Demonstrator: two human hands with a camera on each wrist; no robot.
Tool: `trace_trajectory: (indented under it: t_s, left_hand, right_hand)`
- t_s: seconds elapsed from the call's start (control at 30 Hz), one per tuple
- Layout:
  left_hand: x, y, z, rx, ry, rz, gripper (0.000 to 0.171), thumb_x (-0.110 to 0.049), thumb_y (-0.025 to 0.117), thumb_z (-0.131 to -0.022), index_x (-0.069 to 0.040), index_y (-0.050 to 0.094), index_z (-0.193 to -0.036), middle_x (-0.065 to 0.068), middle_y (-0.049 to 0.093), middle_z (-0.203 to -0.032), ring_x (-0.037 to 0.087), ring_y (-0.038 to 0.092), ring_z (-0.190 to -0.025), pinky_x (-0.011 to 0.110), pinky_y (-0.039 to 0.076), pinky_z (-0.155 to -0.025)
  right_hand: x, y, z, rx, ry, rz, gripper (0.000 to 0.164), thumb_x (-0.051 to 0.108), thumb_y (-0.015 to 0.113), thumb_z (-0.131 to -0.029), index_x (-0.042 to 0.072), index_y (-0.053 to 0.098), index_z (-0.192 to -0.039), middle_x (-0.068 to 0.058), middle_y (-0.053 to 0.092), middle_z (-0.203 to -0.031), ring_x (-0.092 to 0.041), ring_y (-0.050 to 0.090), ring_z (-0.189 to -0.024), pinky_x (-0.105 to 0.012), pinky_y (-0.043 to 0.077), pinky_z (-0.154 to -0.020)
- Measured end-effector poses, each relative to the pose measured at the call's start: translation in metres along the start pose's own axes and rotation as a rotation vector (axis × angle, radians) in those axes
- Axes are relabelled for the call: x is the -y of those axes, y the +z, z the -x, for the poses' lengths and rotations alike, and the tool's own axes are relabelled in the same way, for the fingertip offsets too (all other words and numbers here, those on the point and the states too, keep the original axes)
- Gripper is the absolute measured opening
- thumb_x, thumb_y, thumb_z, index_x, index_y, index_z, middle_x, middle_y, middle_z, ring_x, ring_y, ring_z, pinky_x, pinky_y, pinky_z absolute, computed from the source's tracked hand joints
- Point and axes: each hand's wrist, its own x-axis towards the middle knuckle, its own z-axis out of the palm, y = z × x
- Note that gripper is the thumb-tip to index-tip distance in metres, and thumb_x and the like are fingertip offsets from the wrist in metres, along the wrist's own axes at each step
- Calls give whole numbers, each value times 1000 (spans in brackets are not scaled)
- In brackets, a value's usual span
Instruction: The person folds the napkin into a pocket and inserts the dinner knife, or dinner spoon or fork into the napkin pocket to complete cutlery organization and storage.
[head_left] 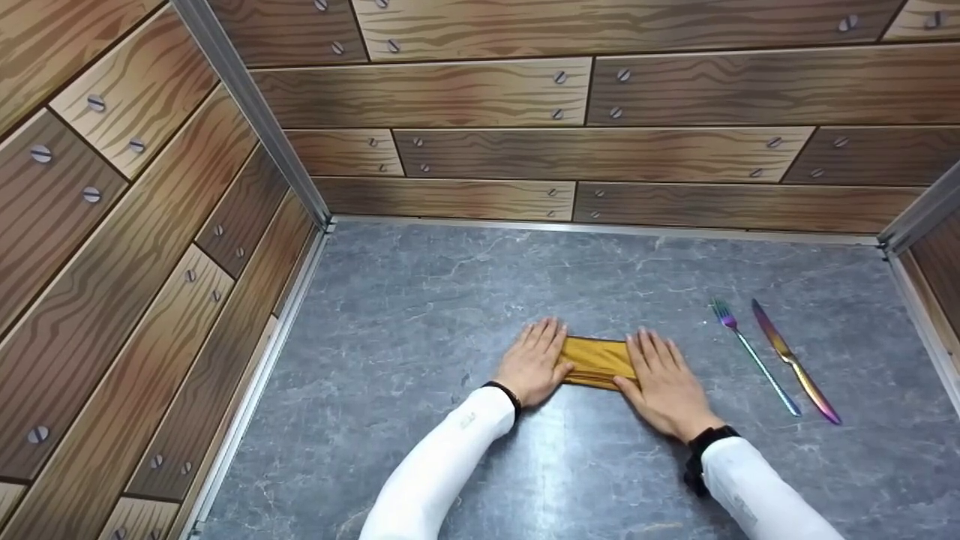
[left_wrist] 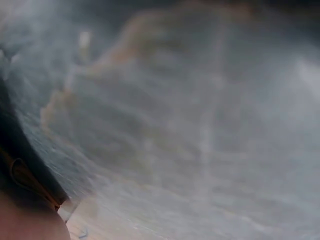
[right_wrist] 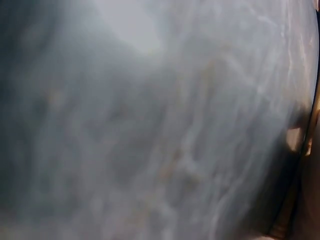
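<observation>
A folded golden-yellow cloth (head_left: 598,361) lies flat on the grey marbled surface in the head view, its folds layered along the near edge. On its left end rests my left hand (head_left: 531,364), fingers straight and pointing away from me. The right hand (head_left: 667,382) lies likewise across the cloth's right end, with its fingers extended. Each thumb touches the cloth near its front edge. Both ends of the cloth are partly hidden beneath the hands. The wrist views are blurred and show mostly the grey surface, with a sliver of golden cloth (left_wrist: 32,180) at the left wrist view's lower left.
Right of the right hand lie an iridescent fork (head_left: 757,361) and a matching table knife (head_left: 795,361), side by side and slanted. Wood-patterned panels (head_left: 480,154) wall the back, and more panels (head_left: 187,300) stand on the left, with metal edging (head_left: 600,229) along the base.
</observation>
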Motion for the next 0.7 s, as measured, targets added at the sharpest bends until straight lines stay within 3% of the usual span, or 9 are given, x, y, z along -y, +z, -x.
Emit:
trace_trajectory:
  t_s: [0.2,0.5,0.7]
  left_hand:
    - [-1,-2,2,-20,-5,-23,67,-53,11,-97,-13,6,-150,8,6,-155,23,4,-141,39,5,-113]
    - [4,1,13,-31,-15,9,58,-51,14,-98,-26,12,-150,5,9,-155,24,6,-141,42,5,-112]
    - [4,-2,11,-50,-15,8,58,-51,14,-98,-25,13,-150,4,12,-155,24,8,-141,44,6,-112]
  right_hand:
    - [0,0,-2,-11,-11,13,73,52,34,-96,2,21,-147,-21,15,-151,-36,11,-138,-50,5,-111]
    - [9,-1,-4,10,-18,-17,72,51,36,-96,1,24,-146,-22,17,-150,-37,14,-137,-50,7,-111]
    - [8,-4,-6,13,-16,-13,72,51,35,-96,1,24,-146,-22,17,-150,-37,13,-137,-51,8,-110]
